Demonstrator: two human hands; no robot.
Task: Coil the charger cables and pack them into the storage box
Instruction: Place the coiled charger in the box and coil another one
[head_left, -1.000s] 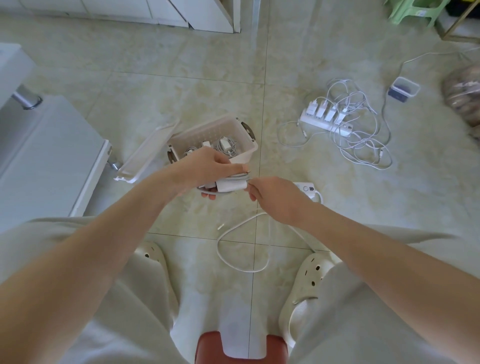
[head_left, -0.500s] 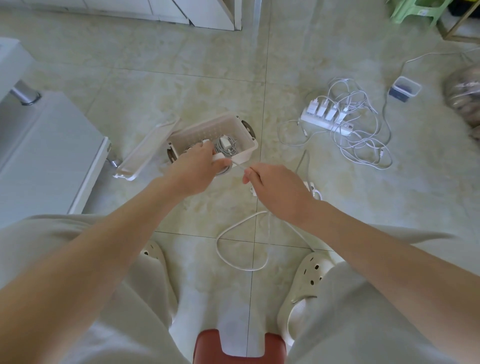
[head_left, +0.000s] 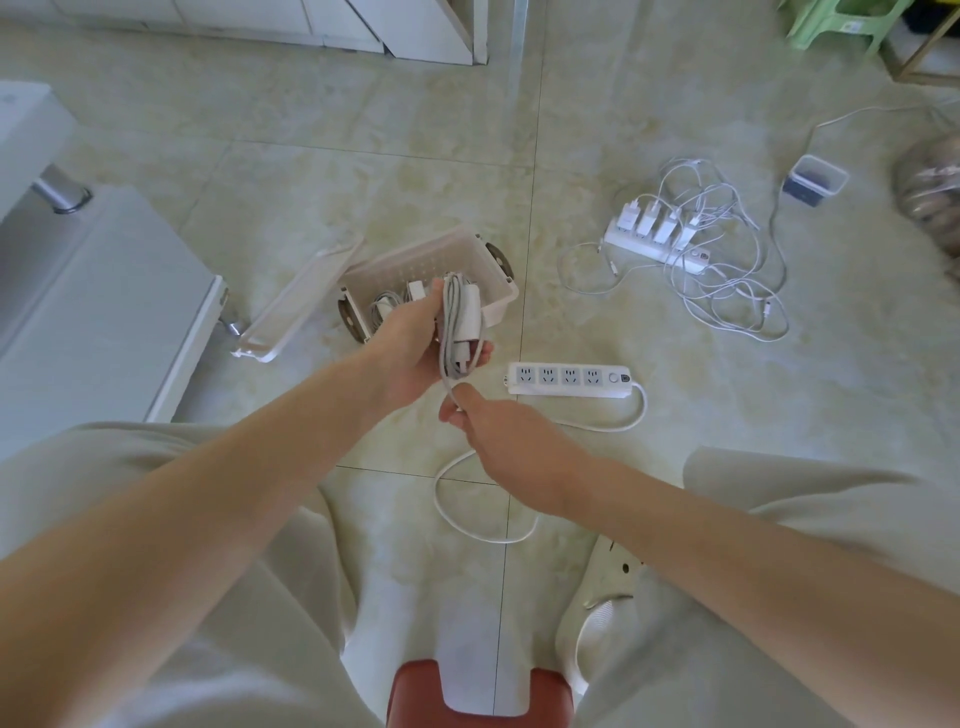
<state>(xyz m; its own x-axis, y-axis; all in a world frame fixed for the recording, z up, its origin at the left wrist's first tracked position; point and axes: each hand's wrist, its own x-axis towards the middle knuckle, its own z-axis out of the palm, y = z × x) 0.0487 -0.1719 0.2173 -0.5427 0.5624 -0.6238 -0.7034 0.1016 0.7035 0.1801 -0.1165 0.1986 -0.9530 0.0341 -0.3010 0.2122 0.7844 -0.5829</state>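
Head view: my left hand (head_left: 415, 348) grips the coiled charger (head_left: 470, 309), long axis pointing away from me toward the storage box (head_left: 415, 260) just beyond; my right hand (head_left: 498, 431) pinches its loose cable end below.

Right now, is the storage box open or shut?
Open. The storage box has no lid on it: its lid lies beside it, and coiled chargers show inside.
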